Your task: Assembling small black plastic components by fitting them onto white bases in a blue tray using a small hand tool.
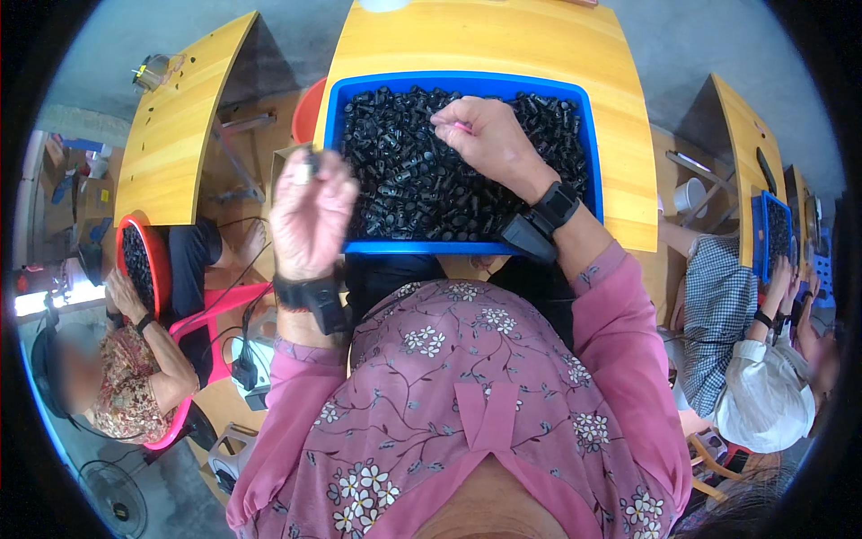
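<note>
A blue tray (467, 247) stands at the near side of the table, filled with small black plastic parts (404, 171). Over its middle my right hand (503, 148) is closed in a pinch; a small pink piece (462, 128) shows at its fingers, its kind too small to make out. Just outside the tray's left wall, my left hand (310, 220) is raised with the palm up and curled fingers, smeared by motion. Between its thumb and fingertips sits a small black part with a pale patch (312, 162). Both wrists wear black devices.
The yellow wooden table (485, 40) extends beyond the tray. A red basin (308, 112) is behind the table's left edge. At left, a co-worker handles black parts in an orange basin (162, 269). Other people work at right by another blue tray (766, 238).
</note>
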`<state>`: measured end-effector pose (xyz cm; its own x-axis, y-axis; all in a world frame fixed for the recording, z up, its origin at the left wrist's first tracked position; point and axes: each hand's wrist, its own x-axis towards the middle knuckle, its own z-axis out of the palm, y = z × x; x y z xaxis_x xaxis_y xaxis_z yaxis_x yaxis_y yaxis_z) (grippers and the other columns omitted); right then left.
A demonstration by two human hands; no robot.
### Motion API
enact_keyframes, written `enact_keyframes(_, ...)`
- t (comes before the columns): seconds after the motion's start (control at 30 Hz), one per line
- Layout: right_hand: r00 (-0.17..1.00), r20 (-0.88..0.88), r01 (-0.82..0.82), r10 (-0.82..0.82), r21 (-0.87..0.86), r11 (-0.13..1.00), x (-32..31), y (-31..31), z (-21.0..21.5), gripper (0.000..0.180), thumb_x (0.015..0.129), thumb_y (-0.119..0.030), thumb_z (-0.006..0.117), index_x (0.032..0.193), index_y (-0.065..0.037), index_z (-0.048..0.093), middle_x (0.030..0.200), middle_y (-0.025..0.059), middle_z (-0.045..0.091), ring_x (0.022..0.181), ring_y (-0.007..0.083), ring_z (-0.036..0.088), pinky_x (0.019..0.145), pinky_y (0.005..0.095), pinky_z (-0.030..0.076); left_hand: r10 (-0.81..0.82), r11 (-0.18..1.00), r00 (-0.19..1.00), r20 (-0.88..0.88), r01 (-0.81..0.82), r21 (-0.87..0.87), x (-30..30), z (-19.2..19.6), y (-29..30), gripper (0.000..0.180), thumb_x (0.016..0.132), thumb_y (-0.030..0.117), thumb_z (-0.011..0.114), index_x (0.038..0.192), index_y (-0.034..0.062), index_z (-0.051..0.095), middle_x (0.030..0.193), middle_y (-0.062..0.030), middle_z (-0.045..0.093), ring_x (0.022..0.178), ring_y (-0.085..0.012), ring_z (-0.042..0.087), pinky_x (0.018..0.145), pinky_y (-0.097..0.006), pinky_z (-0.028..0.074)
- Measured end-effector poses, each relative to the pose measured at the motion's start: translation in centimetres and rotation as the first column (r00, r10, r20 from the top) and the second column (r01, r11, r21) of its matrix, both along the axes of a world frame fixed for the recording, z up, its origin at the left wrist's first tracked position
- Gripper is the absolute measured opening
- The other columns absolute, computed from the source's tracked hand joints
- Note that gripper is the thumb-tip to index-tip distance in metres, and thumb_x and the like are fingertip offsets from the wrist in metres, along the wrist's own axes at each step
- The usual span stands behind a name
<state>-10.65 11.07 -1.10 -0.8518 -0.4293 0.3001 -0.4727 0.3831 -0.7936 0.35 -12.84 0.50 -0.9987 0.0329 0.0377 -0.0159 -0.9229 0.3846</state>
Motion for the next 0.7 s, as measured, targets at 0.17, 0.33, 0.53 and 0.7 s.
enact_keyframes(0.17, 0.971, -0.032, -0.223, 0.236, 0.222, 0.949, 0.6, -0.6, 0.4, 0.016, 0.079, -0.012, 0.067, 0.09, -0.001, 0.07, 0.087, 0.0167, 0.065, 0.083, 0.0352, 0.064, 0.075, 0.0426, 0.052, 0.401, 0.902, 0.909, 0.114, -0.369, -0.226, 2.6, -5.1, -7.3, 0.008, 0.092, 0.012, 0.058, 0.097, 0.0052, 0.06, 0.084, -0.0058, 0.056, 0.072, -0.0157, 0.049, 0.066, -0.03, 0.042)
enact_keyframes(0.33, 0.971, -0.081, -0.188, 0.227, 0.334, 0.924, 0.9, -0.9, 0.5, 0.015, 0.081, -0.013, 0.065, 0.09, -0.003, 0.07, 0.09, 0.0163, 0.063, 0.086, 0.0353, 0.062, 0.078, 0.0434, 0.051, 0.537, 0.833, 0.663, 0.523, -0.317, -0.454, 4.2, -12.8, -10.3, 0.01, 0.093, 0.017, 0.059, 0.097, 0.0082, 0.057, 0.081, -0.0036, 0.057, 0.068, -0.0159, 0.049, 0.064, -0.032, 0.042)
enact_keyframes(0.53, 0.968, -0.115, -0.177, 0.221, 0.305, 0.936, 0.5, -0.8, -0.3, 0.013, 0.084, -0.013, 0.065, 0.09, -0.003, 0.07, 0.088, 0.0154, 0.063, 0.085, 0.0336, 0.062, 0.077, 0.042, 0.05, 0.59, 0.807, 0.441, 0.676, -0.284, -0.518, 4.4, -15.2, -10.1, 0.011, 0.093, 0.019, 0.059, 0.099, 0.0096, 0.058, 0.084, -0.0033, 0.059, 0.07, -0.0157, 0.052, 0.065, -0.032, 0.046)
enact_keyframes(0.7, 0.93, 0.289, -0.164, 0.227, -0.227, 0.96, 0.7, 0.0, 2.0, 0.017, 0.093, -0.014, 0.065, 0.103, -0.002, 0.071, 0.081, -0.0024, 0.062, 0.068, 0.0051, 0.053, 0.062, 0.0208, 0.043, 0.67, 0.696, 0.666, 0.328, -0.411, -0.589, 3.8, -9.4, -8.7, 0.014, 0.095, 0.02, 0.061, 0.1, 0.0077, 0.06, 0.084, -0.0042, 0.061, 0.068, -0.0141, 0.055, 0.063, -0.031, 0.048)
